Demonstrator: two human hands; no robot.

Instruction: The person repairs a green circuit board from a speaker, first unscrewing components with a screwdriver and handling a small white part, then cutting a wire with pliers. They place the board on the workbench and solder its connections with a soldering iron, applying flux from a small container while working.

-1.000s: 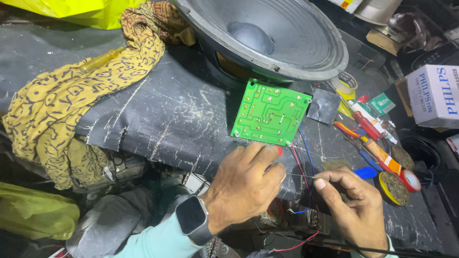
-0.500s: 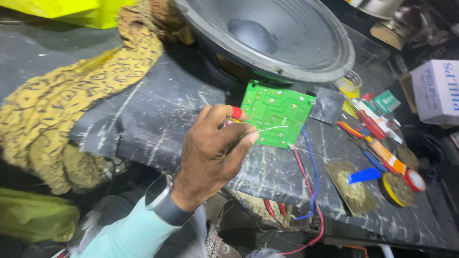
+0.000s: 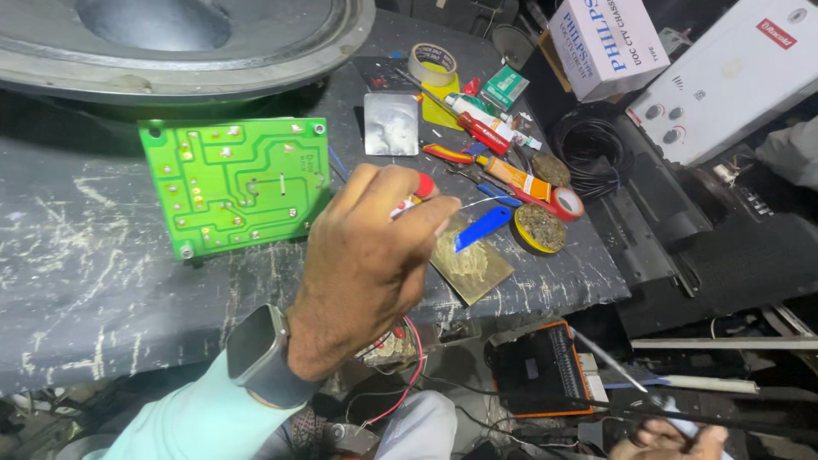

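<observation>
My left hand (image 3: 366,264), with a grey smartwatch on its wrist, hovers over the front of the dark scratched bench (image 3: 102,281). Its fingers pinch a small red-tipped piece (image 3: 423,187) with a thin silvery wire (image 3: 477,202) sticking out to the right. A green circuit board (image 3: 234,183) lies solder side up just left of the hand, apart from it. My right hand (image 3: 673,439) is low at the bottom edge, below the bench, gripping a thin pointed soldering iron (image 3: 609,362) that slants up and left.
A large grey speaker cone (image 3: 170,43) fills the back left. Right of my hand lie a brass plate (image 3: 469,264), a blue-handled tool (image 3: 481,228), round flux tins (image 3: 538,228), a red screwdriver (image 3: 481,132) and a tape roll (image 3: 432,61). Black cable coil (image 3: 592,140), an orange-framed device (image 3: 541,370).
My left hand has come off the circuit board and shifted right, still pinching the red-tipped piece. My right hand has dropped from the bench top to below its front edge.
</observation>
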